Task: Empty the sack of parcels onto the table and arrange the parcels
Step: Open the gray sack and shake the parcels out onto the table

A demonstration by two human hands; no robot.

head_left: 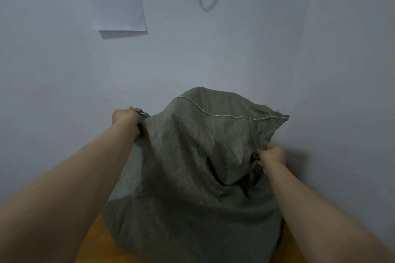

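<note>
A grey-green woven sack [192, 166] fills the lower centre of the frame, held upright above a wooden counter [92, 241] whose bare surface shows at lower left. Its stitched closed seam runs across the top, so its long axis is vertical and the mouth likely points down. The left hand [126, 116] grips a top corner at centre left, fingers curled around cloth. The right hand [272, 156] pinches bunched fabric lower, at centre right. No parcels show. A paper sign [118, 6] hangs upper left.
</note>
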